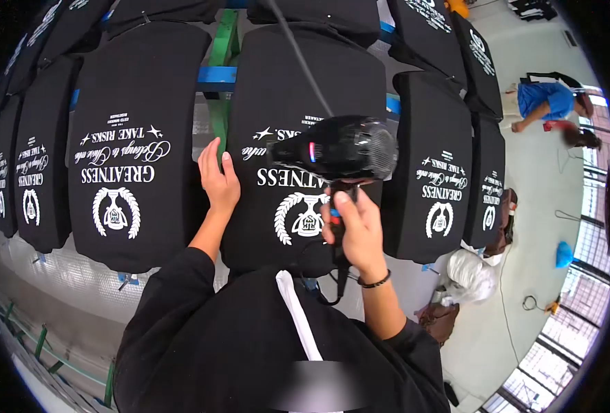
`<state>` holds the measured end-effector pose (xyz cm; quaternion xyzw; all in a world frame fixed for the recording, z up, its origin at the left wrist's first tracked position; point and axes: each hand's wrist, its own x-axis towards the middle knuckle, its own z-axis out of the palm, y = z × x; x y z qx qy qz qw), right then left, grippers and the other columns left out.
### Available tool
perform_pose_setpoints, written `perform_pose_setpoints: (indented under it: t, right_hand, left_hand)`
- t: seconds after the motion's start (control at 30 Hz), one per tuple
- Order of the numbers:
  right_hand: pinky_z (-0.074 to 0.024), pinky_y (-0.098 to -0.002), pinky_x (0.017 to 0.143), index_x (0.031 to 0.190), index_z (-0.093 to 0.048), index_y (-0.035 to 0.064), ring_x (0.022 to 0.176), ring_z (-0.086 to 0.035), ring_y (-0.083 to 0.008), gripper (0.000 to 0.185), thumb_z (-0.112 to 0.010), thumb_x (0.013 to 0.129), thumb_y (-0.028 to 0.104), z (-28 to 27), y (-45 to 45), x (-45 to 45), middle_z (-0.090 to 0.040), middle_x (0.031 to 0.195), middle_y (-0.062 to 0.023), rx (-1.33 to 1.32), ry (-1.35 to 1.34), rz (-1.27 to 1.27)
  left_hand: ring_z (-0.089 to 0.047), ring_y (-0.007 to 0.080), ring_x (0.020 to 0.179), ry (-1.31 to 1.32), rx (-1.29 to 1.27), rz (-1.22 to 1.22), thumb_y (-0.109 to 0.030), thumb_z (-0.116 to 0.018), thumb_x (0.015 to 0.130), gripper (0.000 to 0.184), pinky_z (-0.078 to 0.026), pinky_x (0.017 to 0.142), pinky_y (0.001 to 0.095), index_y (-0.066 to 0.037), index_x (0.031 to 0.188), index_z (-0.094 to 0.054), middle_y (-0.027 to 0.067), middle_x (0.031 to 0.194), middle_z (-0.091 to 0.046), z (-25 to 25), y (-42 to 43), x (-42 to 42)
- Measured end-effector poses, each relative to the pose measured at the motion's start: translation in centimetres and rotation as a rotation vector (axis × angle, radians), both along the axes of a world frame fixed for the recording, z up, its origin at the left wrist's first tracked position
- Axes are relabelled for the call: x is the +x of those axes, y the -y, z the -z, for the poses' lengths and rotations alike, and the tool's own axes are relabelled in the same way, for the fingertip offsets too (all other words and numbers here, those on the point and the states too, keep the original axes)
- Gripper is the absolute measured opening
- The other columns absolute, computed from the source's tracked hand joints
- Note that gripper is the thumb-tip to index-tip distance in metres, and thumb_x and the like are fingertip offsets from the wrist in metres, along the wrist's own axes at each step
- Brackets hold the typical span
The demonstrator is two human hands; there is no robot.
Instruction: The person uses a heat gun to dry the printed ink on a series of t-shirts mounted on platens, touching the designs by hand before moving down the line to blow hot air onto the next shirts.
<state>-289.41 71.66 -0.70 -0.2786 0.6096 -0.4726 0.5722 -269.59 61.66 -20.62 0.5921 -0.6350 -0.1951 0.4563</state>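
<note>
My right hand [359, 230] is wrapped round the handle of a black hair dryer [350, 146]. Its nozzle points left, above the white print of a black T-shirt [305, 82] laid flat in front of me. The dryer covers part of that print, which includes the word GREATNESS and a laurel emblem. My left hand [219, 180] is open, fingers stretched out, at the left edge of this T-shirt. Whether it touches the fabric I cannot tell. Left of that hand lies another printed black T-shirt [136, 82].
More printed T-shirts [430, 124] lie in rows to both sides and beyond. Green and blue frame bars [217, 74] show between them. A cord [298, 55] runs up from the dryer. Plastic-wrapped white material [467, 275] sits at right; another person [546, 103] is farther off.
</note>
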Motion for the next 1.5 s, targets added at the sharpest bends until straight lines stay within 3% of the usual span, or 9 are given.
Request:
perform_pose_setpoints:
  t: [0.67, 0.73, 1.03, 1.13, 1.27, 1.33, 1.4, 1.47, 1.5]
  right_hand:
    - [-0.0374, -0.0243, 0.043, 0.106, -0.055, -0.0005, 0.048, -0.045, -0.0109, 0.025, -0.05, 0.101, 0.024, -0.2, -5.9, -10.6, -0.052, 0.07, -0.0043, 0.013, -0.269, 0.285]
    - [-0.0373, -0.0242, 0.044, 0.106, -0.055, -0.0006, 0.047, -0.045, -0.0109, 0.024, -0.051, 0.101, 0.022, 0.1, -6.0, -10.4, -0.052, 0.071, -0.0046, 0.005, -0.44, 0.238]
    - [-0.038, -0.0236, 0.045, 0.106, -0.055, -0.0019, 0.047, -0.049, -0.0119, 0.026, -0.051, 0.1, 0.023, -1.6, -9.1, -7.7, -0.056, 0.071, -0.0068, 0.056, -0.218, 0.232]
    - [-0.0388, -0.0243, 0.046, 0.104, -0.054, -0.0008, 0.05, -0.05, -0.0104, 0.022, -0.054, 0.099, 0.021, -2.0, -8.7, -5.2, -0.057, 0.07, -0.0051, 0.126, -0.388, 0.143]
    - [-0.0424, -0.0267, 0.047, 0.094, -0.053, 0.0009, 0.053, -0.053, -0.0081, 0.024, -0.056, 0.098, 0.024, -1.7, -7.5, -2.4, -0.059, 0.071, -0.0046, 0.172, -0.148, 0.102]
    - [-0.0435, -0.0273, 0.047, 0.092, -0.052, 0.0008, 0.052, -0.053, -0.008, 0.028, -0.057, 0.098, 0.028, -1.3, -6.2, -0.8, -0.057, 0.067, -0.0039, -0.046, -0.541, -0.063]
    - [-0.0443, -0.0282, 0.048, 0.094, -0.052, -0.0017, 0.05, -0.053, -0.0093, 0.032, -0.059, 0.096, 0.029, -1.3, -5.4, 0.3, -0.054, 0.061, -0.0039, -0.01, -0.292, -0.124]
    - [-0.0467, -0.0314, 0.051, 0.096, -0.053, -0.0037, 0.051, -0.056, -0.0157, 0.036, -0.061, 0.095, 0.031, -1.3, -5.6, 1.4, -0.055, 0.06, -0.0081, 0.007, -0.218, -0.151]
    - [-0.0486, -0.0343, 0.056, 0.099, -0.054, -0.0059, 0.056, -0.058, -0.0221, 0.04, -0.061, 0.094, 0.034, -0.9, -5.9, 1.5, -0.057, 0.063, -0.0143, -0.008, -0.478, -0.258]
  left_hand:
    - [-0.049, 0.0332, 0.124, 0.049, 0.025, 0.115, -0.014, -0.05, 0.099, 0.036, -0.037, 0.106, 0.0411, 0.001, 0.131, -0.052, 0.0175, 0.132, -0.055, 0.5, -2.2, 0.4]
    - [-0.049, 0.0332, 0.123, 0.054, 0.044, 0.1, -0.015, -0.05, 0.099, 0.036, -0.037, 0.106, 0.0407, 0.001, 0.131, -0.052, 0.0174, 0.132, -0.055, 0.5, -2.1, 0.4]
    - [-0.051, 0.0322, 0.121, 0.051, 0.023, 0.087, -0.015, -0.052, 0.098, 0.036, -0.039, 0.104, 0.0389, 0.0, 0.131, -0.053, 0.0173, 0.131, -0.055, 0.6, -2.1, 0.4]
    - [-0.052, 0.0304, 0.119, 0.101, 0.037, 0.046, -0.014, -0.054, 0.098, 0.035, -0.041, 0.101, 0.0375, -0.001, 0.13, -0.054, 0.0171, 0.129, -0.056, 0.5, -2.4, 1.1]
    - [-0.055, 0.0296, 0.117, -0.104, 0.103, -0.028, -0.016, -0.055, 0.098, 0.035, -0.041, 0.101, 0.0377, -0.001, 0.13, -0.057, 0.0181, 0.126, -0.059, 0.2, -2.4, 0.6]
    - [-0.054, 0.0316, 0.12, 0.052, 0.024, -0.012, -0.019, -0.053, 0.099, 0.036, -0.041, 0.102, 0.039, -0.001, 0.13, -0.056, 0.0188, 0.129, -0.058, 1.8, -2.0, 2.2]
    - [-0.053, 0.0338, 0.121, 0.063, 0.03, -0.016, -0.021, -0.051, 0.1, 0.037, -0.04, 0.103, 0.0399, -0.001, 0.13, -0.057, 0.019, 0.131, -0.057, 1.3, -2.2, 2.5]
    - [-0.053, 0.0346, 0.121, 0.081, 0.021, -0.015, -0.022, -0.05, 0.1, 0.037, -0.041, 0.103, 0.04, 0.0, 0.129, -0.057, 0.02, 0.13, -0.058, 1.0, -2.2, 3.0]
    - [-0.053, 0.0341, 0.12, 0.065, 0.059, -0.019, -0.019, -0.05, 0.1, 0.036, -0.04, 0.103, 0.0396, 0.001, 0.129, -0.056, 0.0197, 0.13, -0.057, -0.1, -2.5, 2.9]
